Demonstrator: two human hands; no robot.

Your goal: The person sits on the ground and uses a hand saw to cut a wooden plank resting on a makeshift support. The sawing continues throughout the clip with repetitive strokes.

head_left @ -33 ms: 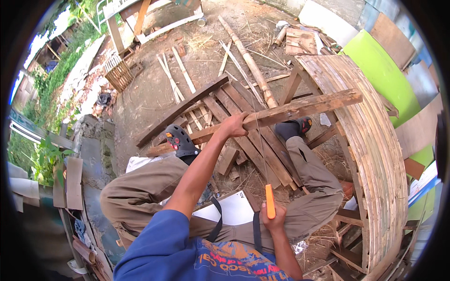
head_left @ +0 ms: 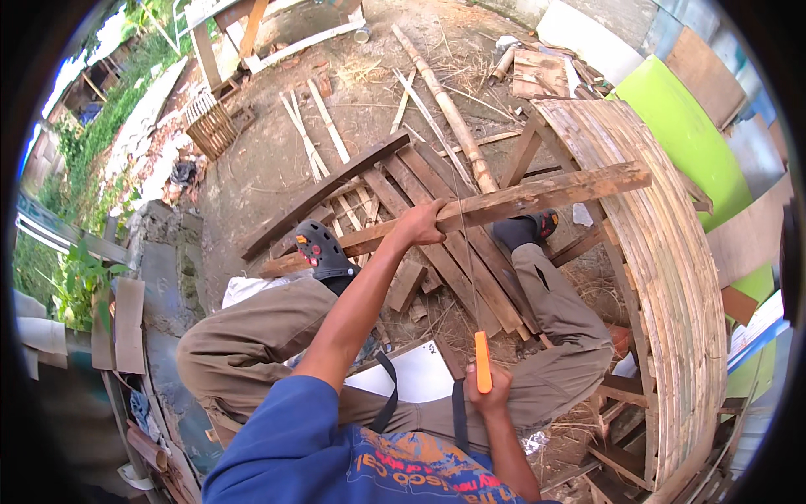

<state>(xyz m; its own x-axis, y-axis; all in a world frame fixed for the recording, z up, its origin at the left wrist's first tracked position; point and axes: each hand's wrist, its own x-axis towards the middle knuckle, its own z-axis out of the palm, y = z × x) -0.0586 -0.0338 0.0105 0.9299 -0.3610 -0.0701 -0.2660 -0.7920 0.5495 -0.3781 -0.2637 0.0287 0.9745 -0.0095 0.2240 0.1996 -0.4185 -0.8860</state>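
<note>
My left hand (head_left: pixel 420 225) is closed over the top of a long wooden beam (head_left: pixel 546 192), which runs across in front of me from my left shoe to above the bamboo bench. Low at the right, my right hand (head_left: pixel 495 390) grips the orange handle of a handsaw (head_left: pixel 483 357). Seen edge-on, the saw's thin blade reaches up and away from the handle and meets the beam just right of my left hand. How deep the blade sits in the wood is too fine to tell. My left shoe (head_left: pixel 324 252) is against the beam's left part.
Below the beam lies a slatted wooden frame (head_left: pixel 403 189) with wood offcuts (head_left: pixel 406 286) beside it. A bamboo-slat bench (head_left: pixel 663 277) stands close on the right. Farther off lie a bamboo pole (head_left: pixel 445 105) and a wooden crate (head_left: pixel 210 130). A low concrete wall (head_left: pixel 166 277) is at the left.
</note>
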